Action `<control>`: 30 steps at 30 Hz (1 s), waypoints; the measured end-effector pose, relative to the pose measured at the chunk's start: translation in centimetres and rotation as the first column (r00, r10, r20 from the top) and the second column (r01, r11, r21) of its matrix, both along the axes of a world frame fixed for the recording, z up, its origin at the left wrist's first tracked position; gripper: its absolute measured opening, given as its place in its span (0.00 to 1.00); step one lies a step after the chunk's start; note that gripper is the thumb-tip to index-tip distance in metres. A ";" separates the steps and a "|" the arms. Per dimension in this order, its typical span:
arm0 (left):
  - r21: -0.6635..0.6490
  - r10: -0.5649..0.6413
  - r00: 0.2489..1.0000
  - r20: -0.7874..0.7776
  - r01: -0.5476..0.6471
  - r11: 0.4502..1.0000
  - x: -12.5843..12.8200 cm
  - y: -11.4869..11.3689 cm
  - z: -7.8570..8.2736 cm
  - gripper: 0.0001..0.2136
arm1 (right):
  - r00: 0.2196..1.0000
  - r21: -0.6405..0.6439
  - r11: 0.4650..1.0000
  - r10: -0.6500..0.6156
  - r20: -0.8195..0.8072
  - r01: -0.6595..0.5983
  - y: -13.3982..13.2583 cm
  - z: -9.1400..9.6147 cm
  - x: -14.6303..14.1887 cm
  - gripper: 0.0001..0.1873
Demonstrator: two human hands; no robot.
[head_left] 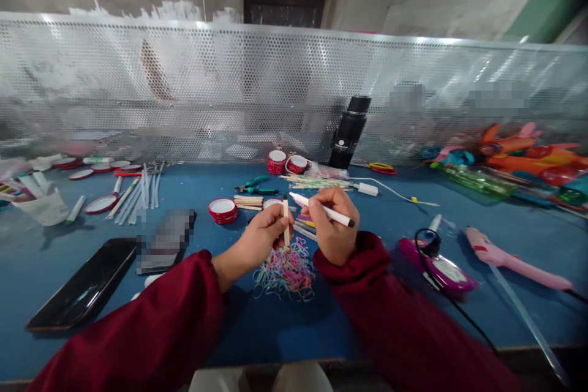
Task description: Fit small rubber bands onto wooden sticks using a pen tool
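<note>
My left hand (pixel 261 237) is closed on a thin wooden stick (pixel 286 220), held upright above a heap of small coloured rubber bands (pixel 285 272) on the blue table (pixel 257 324). My right hand (pixel 331 225) grips a white tube with a dark tip (pixel 321 209), lying slanted across its fingers, right beside the stick. Both sleeves are dark red. More wooden sticks (pixel 248 200) lie just behind my hands.
A black flask (pixel 349 131) stands at the perforated metal screen (pixel 229 86). Red tape rolls (pixel 223 210) and lids, green pliers (pixel 255 186), white sticks (pixel 138 193), a black phone (pixel 82 291), a purple device with a cable (pixel 438 266), a pink glue gun (pixel 509 260) and bright toys (pixel 519 156) lie around.
</note>
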State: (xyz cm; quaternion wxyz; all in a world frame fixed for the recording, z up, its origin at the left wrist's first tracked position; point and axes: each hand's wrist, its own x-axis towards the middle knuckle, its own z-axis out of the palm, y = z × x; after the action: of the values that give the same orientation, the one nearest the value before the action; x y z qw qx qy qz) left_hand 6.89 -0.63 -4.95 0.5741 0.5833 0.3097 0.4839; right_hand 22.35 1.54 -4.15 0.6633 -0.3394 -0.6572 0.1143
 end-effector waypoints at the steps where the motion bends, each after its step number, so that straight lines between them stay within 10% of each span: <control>1: 0.001 0.007 1.000 -0.010 -0.007 1.000 0.0 0.0 0.0 0.11 | 1.000 -0.009 1.000 0.008 -0.017 -0.008 0.0 0.0 0.0 0.05; 30: 0.060 0.108 0.988 -0.108 -0.102 0.993 -0.1 0.5 -0.5 0.11 | 0.992 0.026 0.999 -0.047 0.119 0.044 -0.1 -0.3 0.0 0.06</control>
State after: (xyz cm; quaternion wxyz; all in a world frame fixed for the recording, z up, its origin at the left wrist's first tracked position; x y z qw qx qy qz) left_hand 6.80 -0.10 -5.44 0.5138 0.6076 0.3581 0.4884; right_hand 22.34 1.44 -4.42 0.6292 -0.3525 -0.6891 0.0710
